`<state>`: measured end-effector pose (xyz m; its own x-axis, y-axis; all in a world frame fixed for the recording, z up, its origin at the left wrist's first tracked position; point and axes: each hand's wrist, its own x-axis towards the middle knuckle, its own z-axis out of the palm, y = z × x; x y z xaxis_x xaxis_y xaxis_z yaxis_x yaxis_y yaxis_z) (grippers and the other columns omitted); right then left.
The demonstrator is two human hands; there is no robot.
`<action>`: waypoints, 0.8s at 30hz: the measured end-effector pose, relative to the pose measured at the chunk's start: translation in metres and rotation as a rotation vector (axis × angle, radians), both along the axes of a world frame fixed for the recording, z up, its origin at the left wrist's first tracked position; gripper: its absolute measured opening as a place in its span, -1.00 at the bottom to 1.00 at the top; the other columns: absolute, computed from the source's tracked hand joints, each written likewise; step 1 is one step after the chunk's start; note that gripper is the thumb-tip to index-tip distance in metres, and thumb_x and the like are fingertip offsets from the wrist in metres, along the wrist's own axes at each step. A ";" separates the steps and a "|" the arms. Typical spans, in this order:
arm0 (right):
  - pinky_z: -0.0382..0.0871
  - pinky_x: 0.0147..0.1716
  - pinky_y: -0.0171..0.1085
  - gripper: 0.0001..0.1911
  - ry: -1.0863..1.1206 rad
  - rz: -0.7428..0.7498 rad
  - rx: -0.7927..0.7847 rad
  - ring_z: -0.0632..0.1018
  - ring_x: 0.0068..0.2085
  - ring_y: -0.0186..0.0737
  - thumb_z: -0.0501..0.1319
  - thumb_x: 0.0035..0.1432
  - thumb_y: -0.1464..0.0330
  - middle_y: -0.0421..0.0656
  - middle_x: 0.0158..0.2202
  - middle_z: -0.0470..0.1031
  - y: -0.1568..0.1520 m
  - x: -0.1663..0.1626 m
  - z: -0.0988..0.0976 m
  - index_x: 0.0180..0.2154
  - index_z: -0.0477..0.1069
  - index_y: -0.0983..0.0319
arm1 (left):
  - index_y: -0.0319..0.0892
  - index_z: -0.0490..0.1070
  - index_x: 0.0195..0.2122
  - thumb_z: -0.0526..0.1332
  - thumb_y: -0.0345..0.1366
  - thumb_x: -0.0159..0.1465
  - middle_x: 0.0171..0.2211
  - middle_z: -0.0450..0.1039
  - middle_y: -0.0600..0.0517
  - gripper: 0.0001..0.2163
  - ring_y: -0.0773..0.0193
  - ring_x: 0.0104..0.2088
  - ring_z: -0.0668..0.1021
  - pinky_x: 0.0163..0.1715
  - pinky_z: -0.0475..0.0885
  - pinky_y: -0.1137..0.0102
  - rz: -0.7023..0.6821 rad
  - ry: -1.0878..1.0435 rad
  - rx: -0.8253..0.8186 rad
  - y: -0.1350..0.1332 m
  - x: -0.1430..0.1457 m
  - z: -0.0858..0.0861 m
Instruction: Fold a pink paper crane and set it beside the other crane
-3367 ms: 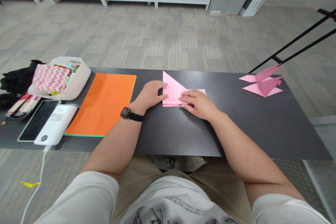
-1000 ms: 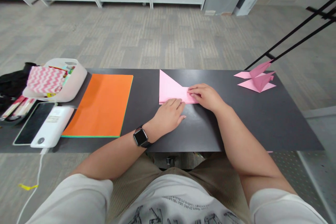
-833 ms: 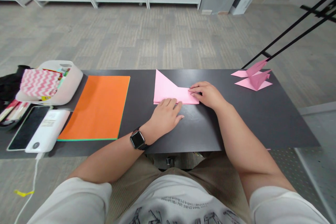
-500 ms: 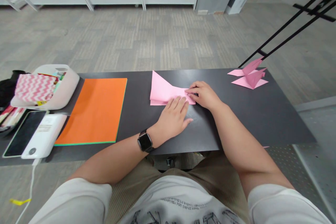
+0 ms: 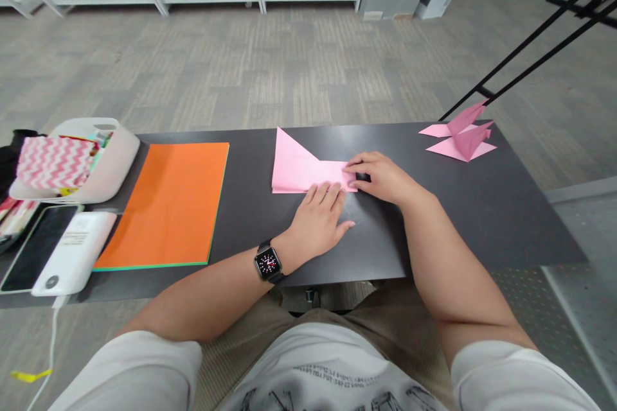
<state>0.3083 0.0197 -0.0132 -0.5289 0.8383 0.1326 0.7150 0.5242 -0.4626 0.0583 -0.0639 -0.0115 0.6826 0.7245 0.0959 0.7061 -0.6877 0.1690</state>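
A folded sheet of pink paper (image 5: 299, 170) lies on the dark table, with a pointed flap at its upper left and a narrower strip to the right. My left hand (image 5: 321, 215) is flat, its fingers stretched over the lower edge of the strip and its thumb out to the right. At the right end, my right hand (image 5: 378, 173) grips the paper, index finger above and thumb at the lower corner. The ends of the fold there are partly hidden by these fingers. A black watch is on my left wrist.
Two pink folded-paper figures (image 5: 467, 141) stand at the far right of the table (image 5: 506, 218). To the left lie a stack of orange paper (image 5: 168, 205), a white power bank (image 5: 74, 253) with a cable, a phone (image 5: 38, 247) and a white basket (image 5: 120, 160) of items.
The folded paper now lies flatter, its lower layers more closely lined up. My right hand's fingers have shifted slightly at its right end; the left hand stays pressed near the lower edge.
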 end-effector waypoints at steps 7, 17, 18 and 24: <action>0.36 0.29 0.19 -0.59 -0.048 -0.007 0.022 0.55 0.22 0.14 0.39 0.30 0.35 -0.12 0.23 0.62 0.002 0.000 -0.002 0.14 0.67 -0.06 | -0.20 0.28 0.49 0.09 0.06 0.55 0.51 0.25 -0.26 -0.38 -0.22 0.51 0.27 0.54 -0.08 -0.35 0.033 -0.029 -0.015 -0.002 -0.002 0.000; 0.34 0.30 0.25 -0.58 -0.095 -0.028 0.012 0.52 0.25 0.17 0.32 0.38 0.29 -0.13 0.32 0.56 -0.002 -0.002 -0.001 0.22 0.61 -0.05 | -0.20 0.28 0.49 0.12 0.09 0.53 0.52 0.21 -0.27 -0.36 -0.23 0.52 0.26 0.51 -0.01 -0.38 0.062 -0.043 -0.055 -0.001 -0.001 0.000; 0.34 0.31 0.25 -0.58 -0.095 -0.023 0.010 0.52 0.25 0.17 0.33 0.38 0.28 -0.13 0.32 0.56 -0.002 -0.001 -0.002 0.23 0.61 -0.04 | -0.22 0.27 0.49 0.12 0.09 0.53 0.52 0.21 -0.27 -0.36 -0.22 0.52 0.26 0.51 -0.01 -0.38 0.063 -0.042 -0.055 -0.001 -0.001 0.000; 0.35 0.29 0.24 -0.57 -0.085 -0.037 0.014 0.51 0.25 0.17 0.37 0.34 0.27 -0.14 0.32 0.56 -0.001 0.000 -0.005 0.22 0.62 -0.08 | -0.19 0.29 0.48 0.14 0.08 0.52 0.52 0.21 -0.29 -0.37 -0.22 0.52 0.27 0.52 0.03 -0.33 0.067 -0.057 -0.074 0.001 -0.007 0.004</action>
